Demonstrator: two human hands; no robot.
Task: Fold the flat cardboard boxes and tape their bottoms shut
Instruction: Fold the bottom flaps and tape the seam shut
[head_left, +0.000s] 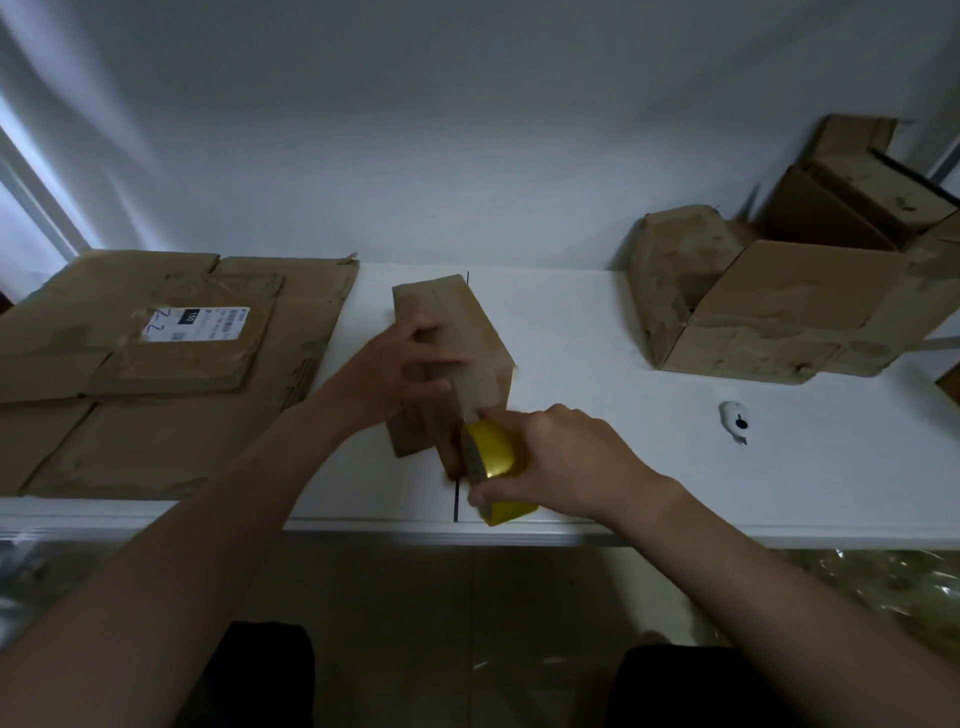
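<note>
Small box (457, 322) on bench (571, 332), left hand (400, 366) clasping it. Right hand (566, 460) grip closed round tape roll (493, 452). Open boxes (779, 312) right: contents unseen.

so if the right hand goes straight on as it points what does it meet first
Probably the near end of the small box; the right hand and its tape roll are almost there.

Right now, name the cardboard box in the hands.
Small mid-table box: left hand holds it, right hand grips the yellow tape roll at it. Flat boxes and right-side boxes lie untouched.
</note>
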